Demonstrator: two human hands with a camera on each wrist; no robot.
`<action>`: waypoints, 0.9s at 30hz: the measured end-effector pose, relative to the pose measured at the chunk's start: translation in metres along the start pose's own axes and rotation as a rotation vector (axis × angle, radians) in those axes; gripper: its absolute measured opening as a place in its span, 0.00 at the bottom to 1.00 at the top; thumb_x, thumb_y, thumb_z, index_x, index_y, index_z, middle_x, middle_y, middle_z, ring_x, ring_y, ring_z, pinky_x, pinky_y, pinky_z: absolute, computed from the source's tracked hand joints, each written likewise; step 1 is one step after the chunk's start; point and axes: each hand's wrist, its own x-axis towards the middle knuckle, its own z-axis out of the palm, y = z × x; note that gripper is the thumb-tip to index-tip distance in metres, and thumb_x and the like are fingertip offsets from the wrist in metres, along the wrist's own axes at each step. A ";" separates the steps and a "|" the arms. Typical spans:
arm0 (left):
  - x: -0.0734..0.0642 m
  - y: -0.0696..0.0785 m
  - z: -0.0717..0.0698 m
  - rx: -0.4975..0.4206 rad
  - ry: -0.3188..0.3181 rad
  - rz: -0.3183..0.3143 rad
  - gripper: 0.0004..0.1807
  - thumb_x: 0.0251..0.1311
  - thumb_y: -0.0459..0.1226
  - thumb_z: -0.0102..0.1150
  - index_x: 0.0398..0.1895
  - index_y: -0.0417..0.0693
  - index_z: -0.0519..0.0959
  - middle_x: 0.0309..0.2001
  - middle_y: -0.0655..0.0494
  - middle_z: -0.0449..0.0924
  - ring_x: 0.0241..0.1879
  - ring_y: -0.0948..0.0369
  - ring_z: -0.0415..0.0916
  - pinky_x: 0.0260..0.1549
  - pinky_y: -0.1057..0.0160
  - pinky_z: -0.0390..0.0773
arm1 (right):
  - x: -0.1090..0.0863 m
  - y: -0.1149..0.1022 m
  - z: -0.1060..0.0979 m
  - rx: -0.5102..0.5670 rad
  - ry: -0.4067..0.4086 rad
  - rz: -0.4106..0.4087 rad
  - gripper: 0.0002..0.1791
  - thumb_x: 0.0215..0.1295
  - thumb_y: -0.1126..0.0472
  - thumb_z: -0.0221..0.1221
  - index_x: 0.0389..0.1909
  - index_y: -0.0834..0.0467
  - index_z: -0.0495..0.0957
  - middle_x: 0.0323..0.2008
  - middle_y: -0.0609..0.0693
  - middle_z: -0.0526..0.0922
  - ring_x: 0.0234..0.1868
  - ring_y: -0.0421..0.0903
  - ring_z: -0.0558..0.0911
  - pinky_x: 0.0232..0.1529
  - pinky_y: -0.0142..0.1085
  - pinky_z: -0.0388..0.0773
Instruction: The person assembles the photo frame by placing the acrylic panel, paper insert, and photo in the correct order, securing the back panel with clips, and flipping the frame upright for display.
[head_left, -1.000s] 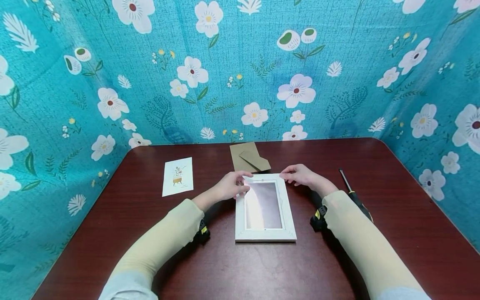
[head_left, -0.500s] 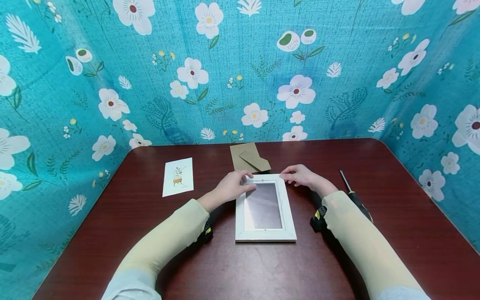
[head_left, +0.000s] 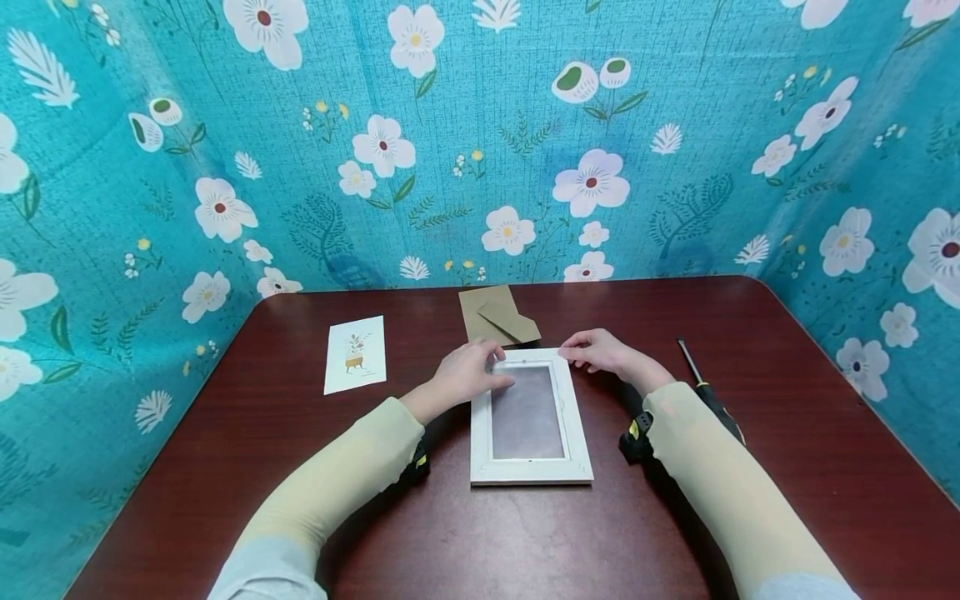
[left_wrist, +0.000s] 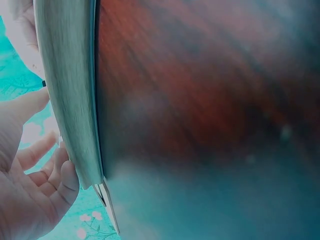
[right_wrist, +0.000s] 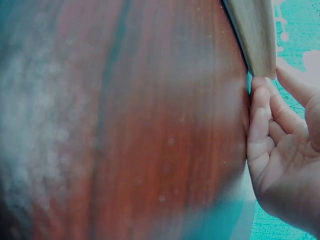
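A white picture frame (head_left: pixel 481 437) lies flat on the table with a clear or greyish pane (head_left: pixel 527 417) in its middle. My left hand (head_left: pixel 467 372) is over the frame's upper left corner, its fingers bent loosely and its thumb reaching above the pane. In the left wrist view that hand's fingers (left_wrist: pixel 68 180) are beside the frame's side edge (left_wrist: pixel 70 85); contact is hard to tell. At the upper right corner my right hand (head_left: pixel 600 348) pinches the frame between thumb and fingers, the fingers tucked by its edge (right_wrist: pixel 257 40) in the right wrist view.
Brown backing board and a folded flap (head_left: pixel 498 314) lie behind the frame. Off to the left is a white card with a plant drawing (head_left: pixel 355 355). A screwdriver (head_left: pixel 708 392) lies right of the right forearm. Floral cloth (head_left: pixel 450 125) hangs behind the table (head_left: pixel 405 533).
My left hand has shifted slightly right, and its thumb now reaches farther over the pane. The bright glare on the pane has faded. The right hand and the frame stay put.
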 end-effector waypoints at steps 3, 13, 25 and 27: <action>0.000 0.000 0.001 0.017 -0.005 -0.004 0.20 0.53 0.54 0.70 0.40 0.52 0.79 0.38 0.58 0.75 0.33 0.62 0.72 0.31 0.62 0.73 | 0.000 0.001 0.001 0.000 0.003 0.005 0.20 0.69 0.56 0.59 0.51 0.69 0.77 0.35 0.53 0.79 0.35 0.46 0.75 0.33 0.35 0.75; 0.000 0.004 0.000 0.051 -0.021 -0.008 0.20 0.53 0.51 0.70 0.42 0.50 0.80 0.39 0.56 0.75 0.33 0.61 0.71 0.32 0.61 0.73 | 0.002 0.002 0.001 -0.012 0.020 0.027 0.21 0.68 0.55 0.60 0.52 0.67 0.77 0.35 0.53 0.80 0.36 0.47 0.75 0.34 0.35 0.75; -0.001 0.002 0.000 0.050 -0.007 0.008 0.20 0.54 0.52 0.70 0.42 0.52 0.80 0.40 0.58 0.75 0.35 0.62 0.73 0.31 0.62 0.74 | 0.003 0.002 0.000 -0.011 0.017 0.022 0.20 0.68 0.55 0.59 0.51 0.67 0.77 0.35 0.54 0.79 0.36 0.47 0.75 0.34 0.36 0.75; -0.001 0.002 0.000 0.043 -0.004 0.009 0.20 0.54 0.53 0.70 0.42 0.52 0.80 0.40 0.58 0.75 0.35 0.63 0.73 0.31 0.62 0.74 | 0.002 0.002 0.000 -0.008 0.014 0.023 0.20 0.68 0.55 0.59 0.51 0.68 0.77 0.35 0.53 0.79 0.36 0.47 0.75 0.34 0.35 0.75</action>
